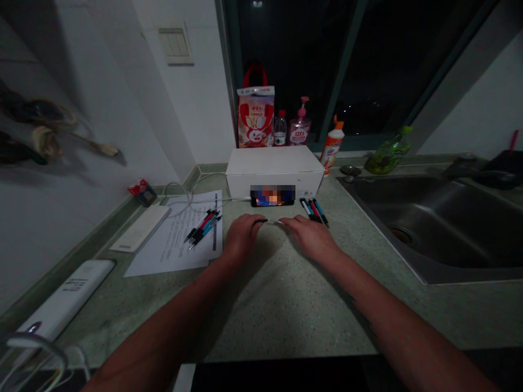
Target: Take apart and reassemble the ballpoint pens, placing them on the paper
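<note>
both left hand (241, 233) and right hand (309, 234) have fingers (288, 222) clamped on pen parts (263, 220); pink bottle (299, 132) reads 立白.

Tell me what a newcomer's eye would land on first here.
Probably the left hand and right hand, nearly meeting over the counter with a thin dark-and-silver item between them, too small to make out fully. Next might come the lit phone in front of the white box. Behind that box, the red-and-white bag stands out against the dark window.
</note>
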